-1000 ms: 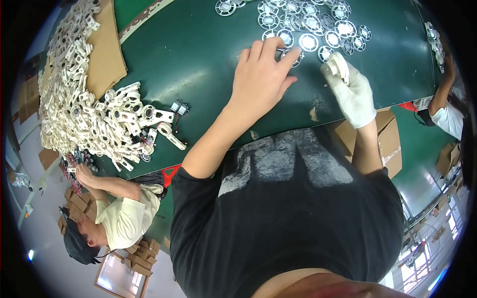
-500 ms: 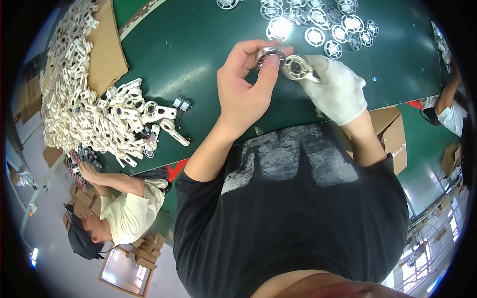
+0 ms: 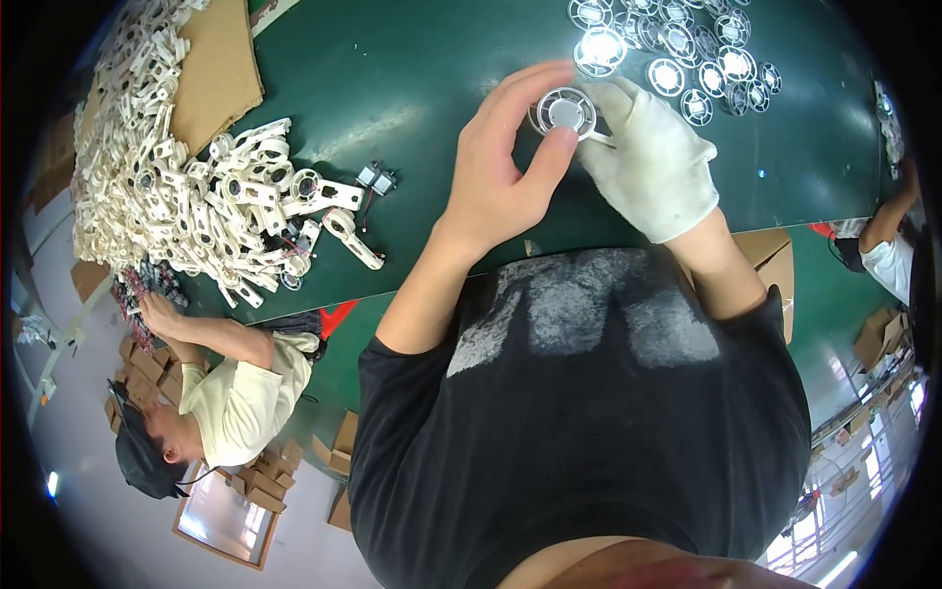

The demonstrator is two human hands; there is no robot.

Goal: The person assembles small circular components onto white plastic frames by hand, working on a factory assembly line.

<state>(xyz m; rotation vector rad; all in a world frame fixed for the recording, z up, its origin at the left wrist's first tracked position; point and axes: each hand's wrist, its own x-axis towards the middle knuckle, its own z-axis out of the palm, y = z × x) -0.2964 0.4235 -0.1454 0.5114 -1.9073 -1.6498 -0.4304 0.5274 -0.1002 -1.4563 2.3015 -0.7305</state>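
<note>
My bare left hand (image 3: pixel 498 167) has its fingers curled round a silver spoked ring (image 3: pixel 566 110), with the thumb pressed on its pale centre. In my right hand (image 3: pixel 655 165), which wears a white glove, is a white plastic housing (image 3: pixel 601 139). Only a narrow bit of the housing shows beside the gloved fingers; its round end is mostly hidden under the silver ring. The two parts meet between my hands above the green table. Whether the ring is seated in the housing I cannot tell.
Several silver spoked rings (image 3: pixel 711 79) lie at the far right of the green table (image 3: pixel 422 59). A big heap of white plastic housings (image 3: pixel 186 187) covers the left, beside a cardboard sheet (image 3: pixel 221 74). Small grey parts with wires (image 3: pixel 376 180) lie near it. A co-worker (image 3: pixel 231 383) works at the left.
The silver ring and the white housing, held apart before, are now together, the ring over the housing's round end. The left hand's ring has turned its spoked face up.
</note>
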